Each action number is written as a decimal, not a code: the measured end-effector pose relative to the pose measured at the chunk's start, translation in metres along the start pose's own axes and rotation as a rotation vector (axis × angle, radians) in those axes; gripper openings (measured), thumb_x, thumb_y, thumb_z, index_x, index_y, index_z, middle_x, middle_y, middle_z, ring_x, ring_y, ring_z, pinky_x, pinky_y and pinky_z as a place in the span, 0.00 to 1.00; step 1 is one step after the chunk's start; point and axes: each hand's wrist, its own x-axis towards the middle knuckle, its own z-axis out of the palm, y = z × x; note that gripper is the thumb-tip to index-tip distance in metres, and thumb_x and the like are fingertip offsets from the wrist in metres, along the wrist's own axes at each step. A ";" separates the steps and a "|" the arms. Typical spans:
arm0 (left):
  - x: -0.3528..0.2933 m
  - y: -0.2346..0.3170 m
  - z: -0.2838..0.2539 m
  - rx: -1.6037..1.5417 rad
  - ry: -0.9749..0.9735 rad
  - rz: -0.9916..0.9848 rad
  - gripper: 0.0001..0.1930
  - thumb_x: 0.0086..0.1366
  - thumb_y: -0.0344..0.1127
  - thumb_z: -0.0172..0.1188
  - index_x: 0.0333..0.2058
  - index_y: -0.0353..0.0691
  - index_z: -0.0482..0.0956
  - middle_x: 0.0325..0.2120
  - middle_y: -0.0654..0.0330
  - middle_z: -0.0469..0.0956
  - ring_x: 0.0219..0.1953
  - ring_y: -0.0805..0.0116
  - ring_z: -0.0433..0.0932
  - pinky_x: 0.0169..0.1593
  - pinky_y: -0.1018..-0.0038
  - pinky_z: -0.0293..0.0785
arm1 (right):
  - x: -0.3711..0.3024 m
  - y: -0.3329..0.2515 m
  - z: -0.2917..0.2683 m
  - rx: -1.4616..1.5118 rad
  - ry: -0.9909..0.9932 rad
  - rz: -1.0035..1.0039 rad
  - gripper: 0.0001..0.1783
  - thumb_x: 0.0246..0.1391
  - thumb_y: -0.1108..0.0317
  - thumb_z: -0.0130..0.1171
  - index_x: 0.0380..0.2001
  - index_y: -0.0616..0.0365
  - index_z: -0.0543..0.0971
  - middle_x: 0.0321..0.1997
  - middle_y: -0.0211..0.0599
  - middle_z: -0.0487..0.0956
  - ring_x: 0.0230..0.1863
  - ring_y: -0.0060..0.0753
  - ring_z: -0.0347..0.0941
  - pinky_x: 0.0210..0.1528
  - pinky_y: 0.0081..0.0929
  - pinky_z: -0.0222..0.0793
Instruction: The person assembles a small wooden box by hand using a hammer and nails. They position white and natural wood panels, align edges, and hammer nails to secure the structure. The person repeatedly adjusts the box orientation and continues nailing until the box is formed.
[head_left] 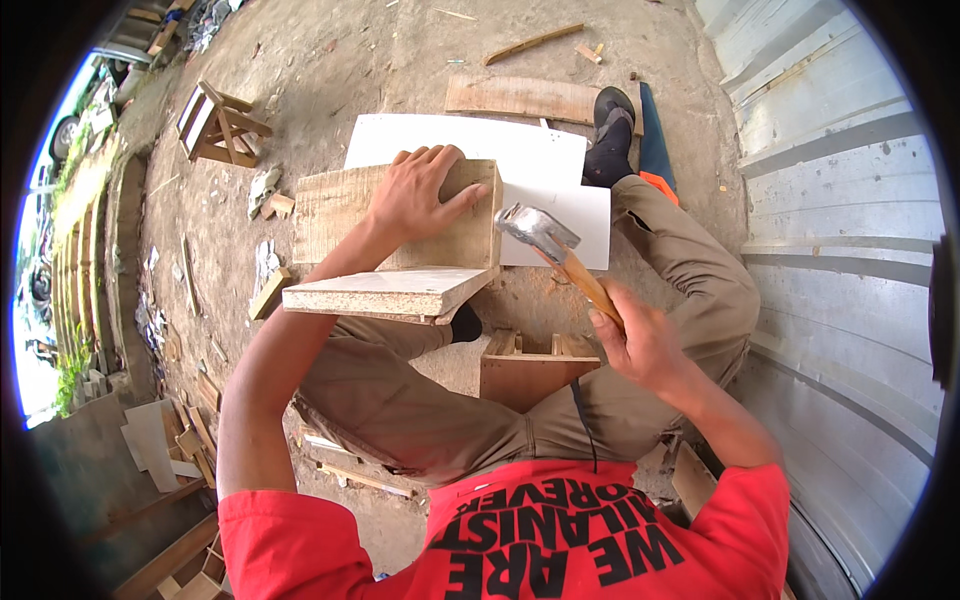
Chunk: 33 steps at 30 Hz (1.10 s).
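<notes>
My left hand [425, 195] holds a wooden box [335, 215] made of rough pale boards, its fingers over the far edge and its thumb spread toward the right end. On the box's near side juts a white-faced board [395, 285] with a rough, chipped edge, and my left forearm passes behind it. In my right hand [640, 340] is a claw hammer [570, 262], gripped by its wooden handle. Its metal head hangs just right of the box's end, seemingly apart from it. Whether a nail stands there, I cannot make out.
White sheets [560, 215] lie beyond the box, and a long plank [530, 97] lies farther off. Between my legs stands a small wooden piece [535, 375]. A small wooden stool [220, 125] is at the far left. Corrugated metal wall [840, 230] bounds the right.
</notes>
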 end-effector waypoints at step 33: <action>0.001 -0.009 0.010 0.023 0.084 0.103 0.24 0.59 0.50 0.67 0.44 0.37 0.75 0.38 0.52 0.80 0.43 0.50 0.79 0.49 0.56 0.71 | 0.086 0.006 0.129 0.583 0.243 -0.131 0.14 0.65 0.63 0.60 0.46 0.59 0.71 0.39 0.38 0.83 0.36 0.31 0.82 0.38 0.29 0.77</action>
